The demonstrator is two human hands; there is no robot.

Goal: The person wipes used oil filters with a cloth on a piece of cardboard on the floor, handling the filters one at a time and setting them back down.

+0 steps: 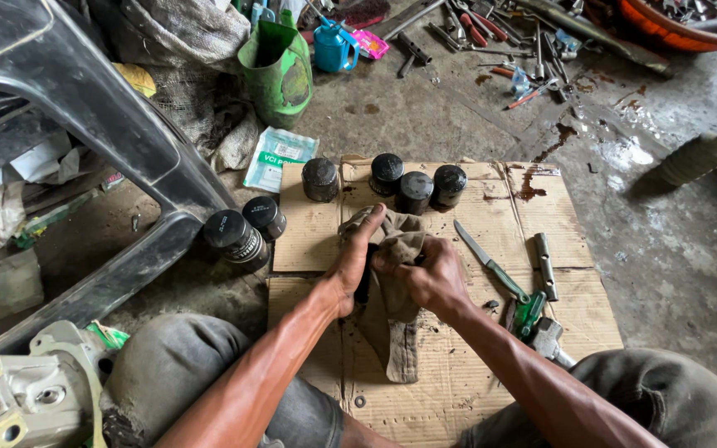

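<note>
Rag (pixel 392 282) wrapped around dark part, both hands gripping.

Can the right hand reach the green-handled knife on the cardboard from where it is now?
Probably yes: the knife lies just beside the right hand with bare cardboard between, but that hand grips a rag.

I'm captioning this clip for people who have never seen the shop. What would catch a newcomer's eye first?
First, the two hands at centre: the left hand and right hand grip a dirty rag wrapped round a dark part, over a cardboard sheet. Next, the black canisters standing in a row along the cardboard's far edge, with two more off its left side. A knife lies to the right of the hands.
</note>
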